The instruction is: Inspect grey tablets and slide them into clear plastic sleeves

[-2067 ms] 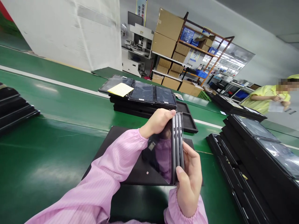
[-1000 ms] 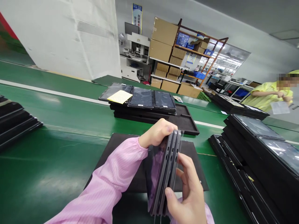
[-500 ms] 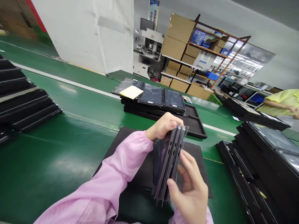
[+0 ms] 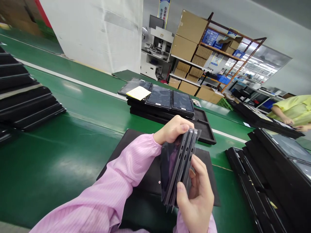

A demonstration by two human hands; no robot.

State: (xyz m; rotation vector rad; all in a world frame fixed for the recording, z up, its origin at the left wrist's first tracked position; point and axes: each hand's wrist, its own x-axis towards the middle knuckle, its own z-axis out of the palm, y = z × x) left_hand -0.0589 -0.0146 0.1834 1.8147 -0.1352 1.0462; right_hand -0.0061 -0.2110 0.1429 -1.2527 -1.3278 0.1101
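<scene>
Three tablets (image 4: 181, 161) stand on edge, pressed together, their port sides turned towards me and clear film sticking out at the ends. My left hand (image 4: 175, 129) is closed over their far upper end. My right hand (image 4: 197, 194) grips the near part, thumb on the port edges and fingers around the outer face. Under them lies a black mat or tray (image 4: 143, 179) with a small round spot on it. Beyond my hands, several film-covered tablets (image 4: 159, 96) rest on stacked black trays (image 4: 150, 116), with a yellow sticker sheet (image 4: 139, 93) on top.
Black trays are stacked at the right (image 4: 274, 168) and left (image 4: 29, 97) on the green work surface (image 4: 80, 161). An open black tray (image 4: 205, 129) sticks out behind my hands. A co-worker in yellow (image 4: 295, 111) is at the far right; shelving with cartons (image 4: 188, 35) stands behind.
The tablets were upright, then tipped lower and fanned slightly; now they sit a little closer together. My right thumb has moved up their edges. The view has swung left, and the co-worker's hands are lower.
</scene>
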